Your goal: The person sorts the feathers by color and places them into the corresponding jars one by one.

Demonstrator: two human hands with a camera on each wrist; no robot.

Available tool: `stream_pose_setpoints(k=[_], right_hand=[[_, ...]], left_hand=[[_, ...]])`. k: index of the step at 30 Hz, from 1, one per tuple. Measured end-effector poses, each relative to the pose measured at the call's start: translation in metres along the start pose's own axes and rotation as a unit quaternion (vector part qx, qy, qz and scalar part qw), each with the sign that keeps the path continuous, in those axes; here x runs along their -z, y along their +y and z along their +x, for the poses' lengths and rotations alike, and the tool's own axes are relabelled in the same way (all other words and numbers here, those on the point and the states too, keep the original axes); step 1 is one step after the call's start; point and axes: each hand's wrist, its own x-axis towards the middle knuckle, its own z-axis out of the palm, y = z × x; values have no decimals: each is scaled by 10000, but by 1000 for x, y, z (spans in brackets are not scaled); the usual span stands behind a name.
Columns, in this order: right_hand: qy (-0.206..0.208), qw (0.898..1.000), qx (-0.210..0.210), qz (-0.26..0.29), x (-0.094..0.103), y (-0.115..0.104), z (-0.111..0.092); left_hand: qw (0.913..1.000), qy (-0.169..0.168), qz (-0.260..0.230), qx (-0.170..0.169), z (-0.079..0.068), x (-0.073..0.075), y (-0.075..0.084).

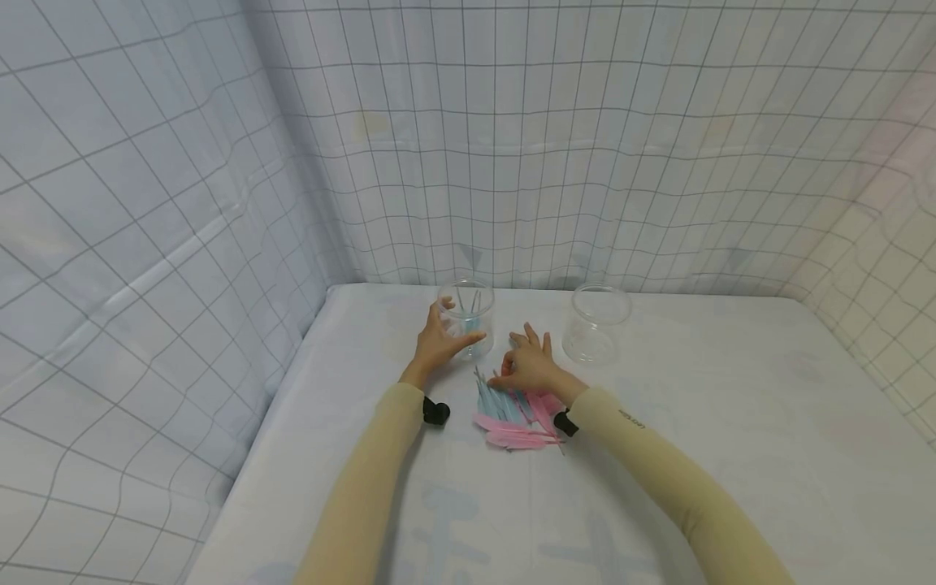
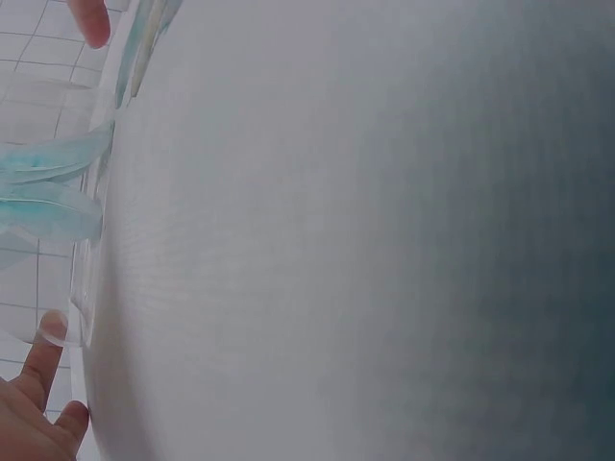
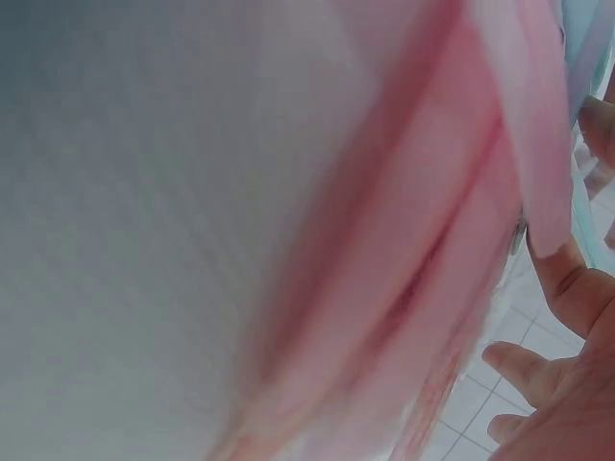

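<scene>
My left hand (image 1: 436, 341) curves round the left side of a clear jar (image 1: 486, 321), its thumb in front and its fingers behind. Light blue feathers (image 2: 48, 211) stand inside this jar. My right hand (image 1: 530, 366) is over a pile of feathers, its thumb and index finger bent toward each other at the light blue feathers (image 1: 497, 404) and its other fingers spread. Pink feathers (image 1: 515, 439) lie at the near and right side of the pile. In the right wrist view a pink feather (image 3: 538, 125) hides the index fingertip, so I cannot tell whether a feather is pinched.
A second clear jar (image 1: 601, 321) stands to the right of my right hand, near the back of the white table (image 1: 731, 422). White sheeting with a grid pattern (image 1: 526, 146) hangs behind the table and along its sides.
</scene>
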Motion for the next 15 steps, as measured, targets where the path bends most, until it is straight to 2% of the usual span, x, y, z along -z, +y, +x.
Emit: stream_pose_setpoints(k=[8, 15], right_hand=[[-32, 10000, 59, 32, -1, -1, -1], [17, 9998, 69, -172, -4, -3, 0]], left_hand=[[10000, 16, -12, -1, -1, 0, 2], [10000, 26, -14, -2, -2, 0, 3]])
